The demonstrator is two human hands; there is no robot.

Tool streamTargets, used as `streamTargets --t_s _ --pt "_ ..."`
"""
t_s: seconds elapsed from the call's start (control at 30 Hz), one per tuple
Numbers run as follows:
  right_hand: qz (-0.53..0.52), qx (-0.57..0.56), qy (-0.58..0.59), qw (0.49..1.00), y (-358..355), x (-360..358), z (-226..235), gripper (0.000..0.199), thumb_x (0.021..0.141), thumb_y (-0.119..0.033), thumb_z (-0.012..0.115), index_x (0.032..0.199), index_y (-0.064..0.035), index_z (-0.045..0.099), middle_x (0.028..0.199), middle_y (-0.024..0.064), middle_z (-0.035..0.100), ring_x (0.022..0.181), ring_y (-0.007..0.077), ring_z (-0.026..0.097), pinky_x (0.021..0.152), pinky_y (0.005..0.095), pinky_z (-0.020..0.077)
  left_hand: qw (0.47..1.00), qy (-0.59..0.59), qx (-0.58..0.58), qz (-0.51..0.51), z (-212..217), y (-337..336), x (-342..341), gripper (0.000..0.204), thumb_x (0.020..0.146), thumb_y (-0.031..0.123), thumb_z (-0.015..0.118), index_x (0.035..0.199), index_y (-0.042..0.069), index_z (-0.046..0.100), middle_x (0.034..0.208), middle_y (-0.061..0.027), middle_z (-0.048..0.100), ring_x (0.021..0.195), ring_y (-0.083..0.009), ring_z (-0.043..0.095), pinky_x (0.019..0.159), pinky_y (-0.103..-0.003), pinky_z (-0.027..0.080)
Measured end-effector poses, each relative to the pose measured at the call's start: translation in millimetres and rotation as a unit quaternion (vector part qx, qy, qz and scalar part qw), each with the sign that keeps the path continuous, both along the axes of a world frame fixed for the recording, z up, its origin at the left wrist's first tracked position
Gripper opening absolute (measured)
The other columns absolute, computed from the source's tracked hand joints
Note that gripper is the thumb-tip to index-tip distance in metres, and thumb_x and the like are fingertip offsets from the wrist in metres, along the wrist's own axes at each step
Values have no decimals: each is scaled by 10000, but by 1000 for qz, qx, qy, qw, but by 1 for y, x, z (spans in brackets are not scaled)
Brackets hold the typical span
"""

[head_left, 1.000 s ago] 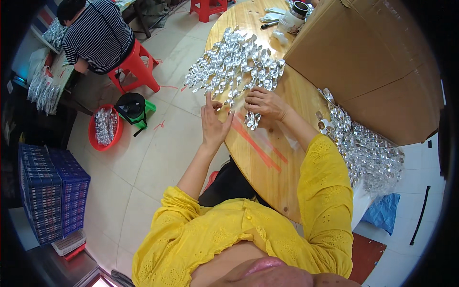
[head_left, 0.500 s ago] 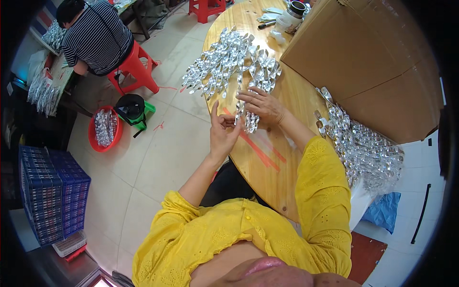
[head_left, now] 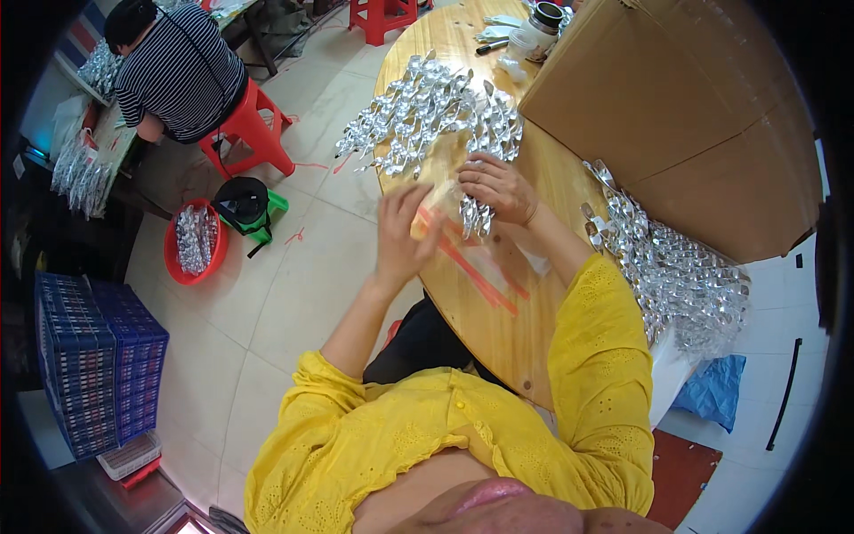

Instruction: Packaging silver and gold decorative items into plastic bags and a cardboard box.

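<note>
My right hand [head_left: 500,189] is wrapped over a bunch of shiny silver wavy strips [head_left: 476,216] on the wooden table, its fingers bent across them. To its left, my left hand [head_left: 400,233] is blurred by motion near the table's edge. Its fingers and thumb look apart, with nothing visible held. Beyond both hands lies a spread of similar silver pieces [head_left: 418,102]. Several flat red-orange strips [head_left: 480,276] lie on the table below my hands, beside a piece of clear plastic.
A large cardboard box [head_left: 676,116] stands at the right of the table [head_left: 556,205]. A heap of silver pieces [head_left: 680,271] lies before it. Jars [head_left: 543,27] stand at the back. Left on the floor are a red basin [head_left: 196,245] and blue crates [head_left: 98,356]; a person sits beyond.
My left hand has moved left and slightly up, away from the silver strips. My right hand has shifted a little right, with the bunch under it.
</note>
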State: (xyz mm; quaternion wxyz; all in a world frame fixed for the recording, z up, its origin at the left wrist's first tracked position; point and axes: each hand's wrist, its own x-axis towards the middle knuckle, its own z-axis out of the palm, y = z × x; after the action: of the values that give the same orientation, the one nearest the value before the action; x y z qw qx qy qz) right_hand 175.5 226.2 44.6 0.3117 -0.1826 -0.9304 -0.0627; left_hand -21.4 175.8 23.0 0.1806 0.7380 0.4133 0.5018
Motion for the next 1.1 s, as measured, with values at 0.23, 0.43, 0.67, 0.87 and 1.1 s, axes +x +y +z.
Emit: streamTargets --t_s 0.23,0.43,0.67,0.87,1.1 --pt "-22 -22 -10 999 2 -1 37 184 622 -18 563 798 4 515 852 110 560 833 261 546 799 384 411 934 333 101 79 2 89 17 414 751 303 518 1145 199 442 1203 -17 391 1173 -284 271 878 -592 197" --pt "-151 -344 380 846 -8 51 80 336 741 -145 506 1015 41 451 1073 165 467 1018 256 444 844 380 399 870 483 -26 91 -37 119 32 507 777 139 364 1261 253 265 1341 47 188 1219 -222 216 859 -620 210" --pt "-236 -146 599 752 -47 91 165 220 768 -106 500 958 0 469 969 155 542 929 214 517 792 317 432 885 461 -11 63 -45 125 28 472 827 166 326 1276 267 217 1337 59 193 1219 -212 221 885 -620 173" --pt "-255 -77 669 694 -81 145 202 182 790 -145 467 913 -15 501 918 114 560 884 190 523 795 293 413 872 485 -2 65 -43 125 34 463 833 186 278 1284 263 200 1340 70 189 1227 -228 198 884 -632 137" --pt "-194 -214 701 652 -138 248 224 197 766 -100 483 887 49 530 875 136 548 802 221 540 729 319 452 910 383 131 90 -24 110 29 486 791 225 447 1251 207 293 1300 -52 279 1208 -265 227 926 -567 164"
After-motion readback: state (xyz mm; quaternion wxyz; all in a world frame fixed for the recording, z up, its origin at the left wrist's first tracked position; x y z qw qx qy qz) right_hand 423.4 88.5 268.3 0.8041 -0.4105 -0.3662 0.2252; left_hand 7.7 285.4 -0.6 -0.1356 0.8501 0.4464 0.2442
